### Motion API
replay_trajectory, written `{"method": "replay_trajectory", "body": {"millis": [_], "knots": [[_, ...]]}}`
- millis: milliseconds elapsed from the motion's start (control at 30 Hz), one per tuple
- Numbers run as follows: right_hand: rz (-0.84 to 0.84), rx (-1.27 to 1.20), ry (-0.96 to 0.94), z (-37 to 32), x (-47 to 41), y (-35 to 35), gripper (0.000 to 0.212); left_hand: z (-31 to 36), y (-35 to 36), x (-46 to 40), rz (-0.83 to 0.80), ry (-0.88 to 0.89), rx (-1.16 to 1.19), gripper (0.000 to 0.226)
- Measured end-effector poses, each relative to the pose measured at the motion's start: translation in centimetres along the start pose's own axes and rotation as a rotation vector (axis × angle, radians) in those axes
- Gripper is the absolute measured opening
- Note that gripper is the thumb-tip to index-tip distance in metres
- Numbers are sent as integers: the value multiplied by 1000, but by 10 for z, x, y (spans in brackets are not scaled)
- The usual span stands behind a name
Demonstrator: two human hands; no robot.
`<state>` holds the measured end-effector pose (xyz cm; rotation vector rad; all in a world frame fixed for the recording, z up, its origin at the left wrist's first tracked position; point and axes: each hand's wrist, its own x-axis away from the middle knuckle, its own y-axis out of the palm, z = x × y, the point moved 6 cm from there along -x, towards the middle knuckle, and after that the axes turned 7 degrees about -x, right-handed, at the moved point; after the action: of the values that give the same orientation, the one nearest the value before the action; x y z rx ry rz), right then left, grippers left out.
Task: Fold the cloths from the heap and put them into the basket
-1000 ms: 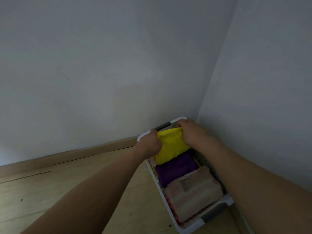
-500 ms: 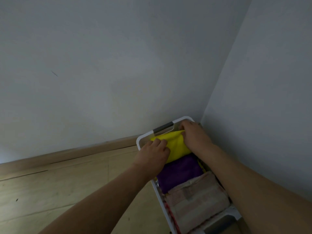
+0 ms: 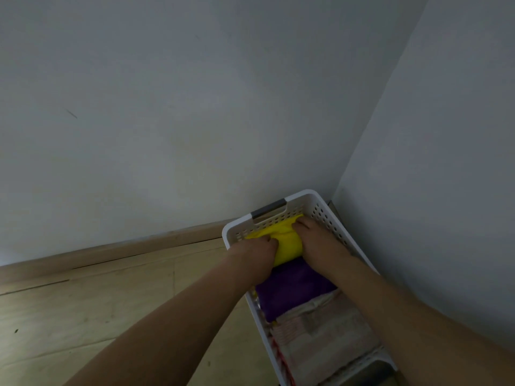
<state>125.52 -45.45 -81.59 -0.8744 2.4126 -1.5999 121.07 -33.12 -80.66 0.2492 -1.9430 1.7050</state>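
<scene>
A white perforated basket (image 3: 323, 210) stands in the room's corner. A folded yellow cloth (image 3: 287, 243) lies down inside its far end, against the end wall. My left hand (image 3: 256, 252) presses on the cloth's left side and my right hand (image 3: 315, 238) on its right side, fingers curled into the fabric. Behind it toward me sit a folded purple cloth (image 3: 292, 288) and a folded pale pink striped cloth (image 3: 320, 335). The heap is out of view.
Grey walls (image 3: 195, 107) meet just behind and to the right of the basket. A wooden skirting board (image 3: 111, 252) runs along the left wall above the light wooden floor (image 3: 83, 316). The basket has a grey handle (image 3: 269, 211) at its far end.
Both hands have pushed the yellow cloth down from above the rim into the basket's far end. The view has shifted a little to the left.
</scene>
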Motion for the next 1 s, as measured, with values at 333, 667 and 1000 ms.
{"method": "replay_trajectory", "body": {"millis": [333,667,1000], "knots": [[-131,-92,87,9,-4,10,53,4,15,-19,-45,-24,-19,37],[-91,-153,121,1,10,-8,58,3,2,-9,4,-30,12,34],[56,-238,129,-21,60,-54,50,-3,-44,34,273,-10,71,31]]}}
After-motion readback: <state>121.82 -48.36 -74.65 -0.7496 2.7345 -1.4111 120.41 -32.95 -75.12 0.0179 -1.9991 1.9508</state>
